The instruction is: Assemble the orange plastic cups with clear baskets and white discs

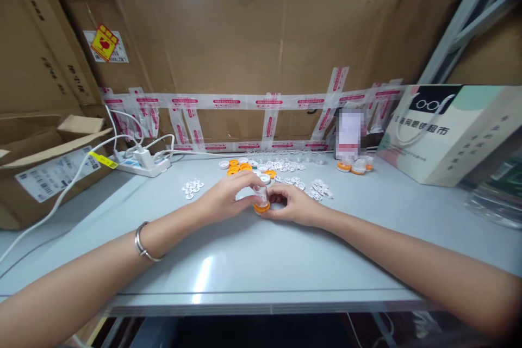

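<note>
A small clear plastic dome on an orange-and-white base [261, 207] stands upright at the middle of the table, between my two hands. My left hand [234, 196] grips the clear upper part from the left, fingers over its top and thumb at its side. From the right, my right hand [294, 205] pinches the orange base with thumb and curled fingers. Just behind lie orange and white rings [244, 167] and flat white pieces with cut-outs [291, 166]. Small white pegged pieces [191, 188] are grouped to the left, and white flat parts [321, 189] to the right.
Several similar domed pieces [359, 166] stand at the back right before a propped phone [349, 133]. A power strip [149, 163] with white cables and an open carton [53, 168] are left. A paper bag [444, 136] and a clear bottle [499, 190] stand right. Large cardboard [244, 38] walls the back.
</note>
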`<state>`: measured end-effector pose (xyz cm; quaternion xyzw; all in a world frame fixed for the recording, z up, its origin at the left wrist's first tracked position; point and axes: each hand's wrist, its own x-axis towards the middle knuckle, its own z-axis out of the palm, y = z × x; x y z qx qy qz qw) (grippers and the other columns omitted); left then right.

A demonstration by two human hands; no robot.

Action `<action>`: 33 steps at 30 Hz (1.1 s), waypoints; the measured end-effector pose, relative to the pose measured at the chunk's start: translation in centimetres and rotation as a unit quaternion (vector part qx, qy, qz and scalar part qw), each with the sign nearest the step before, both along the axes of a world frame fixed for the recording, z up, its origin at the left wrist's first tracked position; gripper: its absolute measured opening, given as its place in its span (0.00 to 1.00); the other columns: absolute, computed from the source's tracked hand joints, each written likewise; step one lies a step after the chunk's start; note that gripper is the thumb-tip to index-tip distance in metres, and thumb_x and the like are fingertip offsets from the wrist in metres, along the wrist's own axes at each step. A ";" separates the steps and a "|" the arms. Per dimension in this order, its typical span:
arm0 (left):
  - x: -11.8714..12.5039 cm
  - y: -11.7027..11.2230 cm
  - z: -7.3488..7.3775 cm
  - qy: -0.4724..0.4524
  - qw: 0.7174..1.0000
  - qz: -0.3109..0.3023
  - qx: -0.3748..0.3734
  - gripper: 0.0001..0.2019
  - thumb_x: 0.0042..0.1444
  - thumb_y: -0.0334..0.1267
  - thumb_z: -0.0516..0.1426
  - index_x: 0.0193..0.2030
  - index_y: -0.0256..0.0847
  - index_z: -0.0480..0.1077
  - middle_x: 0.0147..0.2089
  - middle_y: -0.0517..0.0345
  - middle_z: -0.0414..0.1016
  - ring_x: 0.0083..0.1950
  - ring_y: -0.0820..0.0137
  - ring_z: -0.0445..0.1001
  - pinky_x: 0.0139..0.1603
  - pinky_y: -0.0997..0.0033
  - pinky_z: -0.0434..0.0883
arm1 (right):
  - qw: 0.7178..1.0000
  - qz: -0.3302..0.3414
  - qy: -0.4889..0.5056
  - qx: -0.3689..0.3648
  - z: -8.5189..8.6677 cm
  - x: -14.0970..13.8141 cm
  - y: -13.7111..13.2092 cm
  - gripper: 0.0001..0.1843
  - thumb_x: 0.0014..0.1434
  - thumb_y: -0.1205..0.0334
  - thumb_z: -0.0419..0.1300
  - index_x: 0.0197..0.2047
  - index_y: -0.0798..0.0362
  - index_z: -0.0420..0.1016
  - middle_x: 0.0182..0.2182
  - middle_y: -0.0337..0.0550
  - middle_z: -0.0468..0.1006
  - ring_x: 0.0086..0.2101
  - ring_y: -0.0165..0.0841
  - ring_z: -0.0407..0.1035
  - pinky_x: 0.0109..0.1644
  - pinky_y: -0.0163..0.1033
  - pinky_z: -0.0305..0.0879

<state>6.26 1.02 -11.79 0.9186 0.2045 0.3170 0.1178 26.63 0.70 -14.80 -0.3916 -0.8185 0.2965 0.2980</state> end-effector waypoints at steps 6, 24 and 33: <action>0.2 0.0 -0.3 0.019 1.000 -0.010 -0.016 0.05 0.57 0.31 0.53 0.40 0.40 0.67 0.40 0.55 0.70 0.44 0.71 0.69 0.47 0.70 0.66 | 1.000 0.000 0.002 -0.020 -0.1 0.1 0.1 0.16 0.45 0.54 0.65 0.36 0.54 0.74 0.32 0.40 0.73 0.33 0.31 0.65 0.36 0.35 0.60; 0.2 1.3 -1.4 -0.032 0.993 -0.076 -0.089 0.04 0.55 0.30 0.55 0.38 0.38 0.66 0.44 0.51 0.72 0.47 0.68 0.70 0.50 0.65 0.66 | 1.000 0.000 -0.011 -0.008 0.1 0.0 0.0 0.16 0.46 0.55 0.65 0.37 0.54 0.75 0.32 0.41 0.73 0.32 0.31 0.64 0.36 0.35 0.59; 0.3 0.4 -0.7 -0.014 0.994 -0.074 -0.079 0.05 0.54 0.34 0.56 0.39 0.38 0.66 0.43 0.52 0.71 0.46 0.68 0.69 0.50 0.66 0.65 | 1.000 0.002 -0.006 0.010 0.0 -0.2 -0.1 0.14 0.46 0.55 0.64 0.35 0.55 0.75 0.30 0.41 0.73 0.32 0.32 0.64 0.37 0.36 0.60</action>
